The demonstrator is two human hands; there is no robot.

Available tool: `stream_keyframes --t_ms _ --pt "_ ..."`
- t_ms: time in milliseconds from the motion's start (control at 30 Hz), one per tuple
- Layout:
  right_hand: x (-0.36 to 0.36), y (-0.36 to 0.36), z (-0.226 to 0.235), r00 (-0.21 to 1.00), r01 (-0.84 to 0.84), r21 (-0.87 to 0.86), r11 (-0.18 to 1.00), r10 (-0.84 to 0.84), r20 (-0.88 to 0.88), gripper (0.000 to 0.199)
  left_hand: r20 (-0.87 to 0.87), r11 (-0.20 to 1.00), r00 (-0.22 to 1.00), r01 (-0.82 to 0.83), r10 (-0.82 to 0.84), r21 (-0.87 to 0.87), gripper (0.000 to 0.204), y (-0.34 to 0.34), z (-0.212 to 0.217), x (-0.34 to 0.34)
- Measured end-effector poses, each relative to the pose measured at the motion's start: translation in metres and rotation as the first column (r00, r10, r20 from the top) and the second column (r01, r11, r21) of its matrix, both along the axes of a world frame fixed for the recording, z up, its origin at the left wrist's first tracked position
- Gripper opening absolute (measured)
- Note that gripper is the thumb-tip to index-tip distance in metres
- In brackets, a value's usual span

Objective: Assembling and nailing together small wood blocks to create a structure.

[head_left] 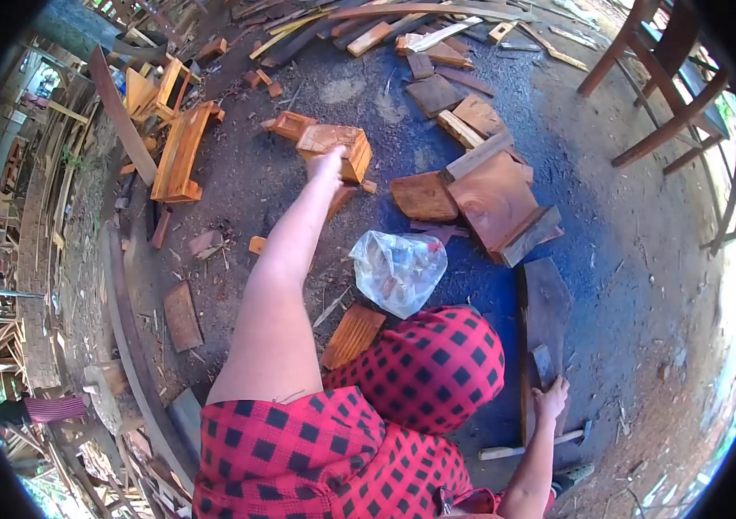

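Observation:
My left arm is stretched forward, and my left hand [328, 165] is closed on the near edge of an orange-brown wooden box-like piece [333, 138]; its fingertips are partly hidden. Beside that piece lies a smaller orange wooden part [293, 125]. At the right, my right hand [550, 400] rests with fingers apart on a long dark board [548, 294], just below a small dark wood block [543, 365]. A hammer [519, 451] with a pale handle lies across the ground near that wrist. Between my arms sits a clear plastic bag [398, 272], its contents unclear.
Stacked wood pieces [493, 203] lie ahead to the right. A wooden chair [671, 82] stands at the far right. Orange wooden assemblies [185, 156] and a long curved plank [130, 329] are at the left. A grooved wood piece [353, 336] lies near red-black checked cloth [437, 368].

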State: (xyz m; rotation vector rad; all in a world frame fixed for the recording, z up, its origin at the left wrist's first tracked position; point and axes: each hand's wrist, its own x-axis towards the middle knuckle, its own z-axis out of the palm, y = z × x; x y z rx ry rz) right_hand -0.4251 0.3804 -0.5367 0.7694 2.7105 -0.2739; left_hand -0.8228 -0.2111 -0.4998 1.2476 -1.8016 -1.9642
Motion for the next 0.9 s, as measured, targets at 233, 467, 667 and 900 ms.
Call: stream_keyframes --t_ms 233,467,667,900 --pt "0.012 0.018 -0.01 0.992 -0.056 0.1 0.993 0.044 0.117 0.052 0.46 0.664 0.886 0.309 0.059 -0.681 0.084 0.021 0.053 -0.026" --pt "0.026 0.004 0.005 0.999 -0.003 -0.026 1.0 0.002 -0.034 0.04 0.702 0.497 0.71 0.587 0.065 -0.639 0.083 -0.011 0.057 -0.048" --pt "0.042 -0.002 0.027 0.998 0.021 -0.052 0.998 -0.024 -0.056 0.041 0.772 0.527 0.635 0.648 0.025 -0.55 0.092 -0.014 0.056 -0.053" --pt "0.064 -0.007 0.041 0.994 0.081 -0.092 0.993 -0.087 -0.066 0.037 0.833 0.576 0.553 0.672 0.028 -0.466 0.103 -0.03 0.048 -0.074"
